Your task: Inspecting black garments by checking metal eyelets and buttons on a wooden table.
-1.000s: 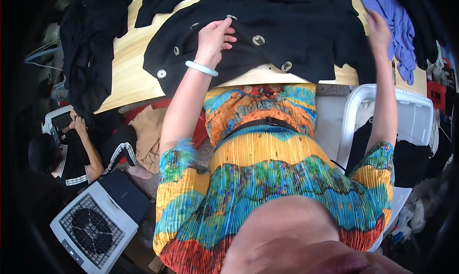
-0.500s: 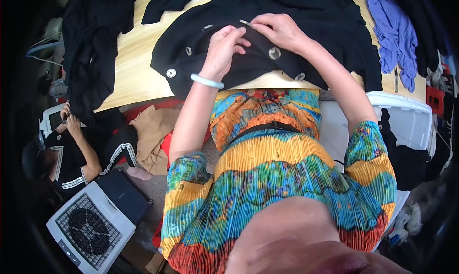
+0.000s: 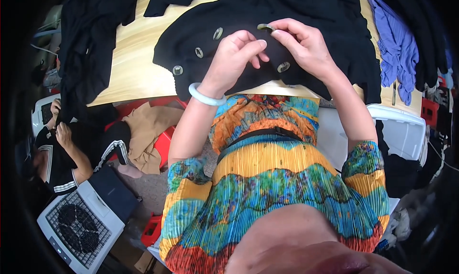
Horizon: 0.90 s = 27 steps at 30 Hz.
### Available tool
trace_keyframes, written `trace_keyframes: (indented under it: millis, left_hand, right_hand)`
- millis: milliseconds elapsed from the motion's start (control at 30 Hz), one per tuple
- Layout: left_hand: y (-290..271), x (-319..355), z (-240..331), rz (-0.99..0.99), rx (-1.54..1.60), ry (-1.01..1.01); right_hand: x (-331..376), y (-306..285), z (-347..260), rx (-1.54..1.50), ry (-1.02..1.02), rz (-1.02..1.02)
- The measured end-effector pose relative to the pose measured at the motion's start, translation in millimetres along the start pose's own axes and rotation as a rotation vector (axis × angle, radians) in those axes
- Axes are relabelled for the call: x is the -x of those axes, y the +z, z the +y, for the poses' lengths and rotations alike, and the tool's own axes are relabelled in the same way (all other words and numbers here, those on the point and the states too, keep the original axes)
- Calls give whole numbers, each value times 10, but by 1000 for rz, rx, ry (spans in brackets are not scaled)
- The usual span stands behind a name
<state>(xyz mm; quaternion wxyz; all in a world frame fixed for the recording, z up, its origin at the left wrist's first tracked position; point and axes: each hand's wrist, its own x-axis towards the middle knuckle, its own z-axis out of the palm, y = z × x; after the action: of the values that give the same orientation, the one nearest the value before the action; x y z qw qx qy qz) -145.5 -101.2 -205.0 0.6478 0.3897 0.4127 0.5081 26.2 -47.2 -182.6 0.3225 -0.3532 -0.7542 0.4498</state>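
Note:
A black garment (image 3: 229,11) lies spread over a light wooden table, several large pale round buttons along its near side. My right hand (image 3: 308,47) pinches a button (image 3: 266,27) at its edge, between thumb and forefinger, tilted up from the cloth. Just to the left, my left hand (image 3: 234,59) is closed, thumb and forefinger pressed together above the cloth. Whatever those fingertips hold, if anything, is too small to make out. Nearby are another button (image 3: 283,67) below my right hand and one (image 3: 218,33) beyond my left hand.
More dark clothing (image 3: 91,49) hangs over the table's left side, and a purple cloth (image 3: 394,40) lies at its right. A white plastic bin (image 3: 397,126) stands below right. At left, a person sits near a grey fan unit (image 3: 79,231); a tan cloth (image 3: 148,135) drapes over red seating.
Both hands have shifted slightly right and nearer in the picture. The button at my right fingertips now shows more of its face. The view has moved a little too.

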Motion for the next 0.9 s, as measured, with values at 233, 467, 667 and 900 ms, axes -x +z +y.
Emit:
trace_keyframes:
  millis: [233,467,667,900]
  left_hand:
    - [48,102,30,18,24,124]
    - [66,149,-65,62,51,166]
    - [-82,170,-256,-75,572,-13]
    - [-467,258,-412,118,859,28]
  right_hand:
    - [-28,-9,-178,-133,115,-24]
    - [-1,59,-145,-133,-20,11]
    - [16,97,-72,121,-236,98]
    - [20,36,-12,245,-210,53]
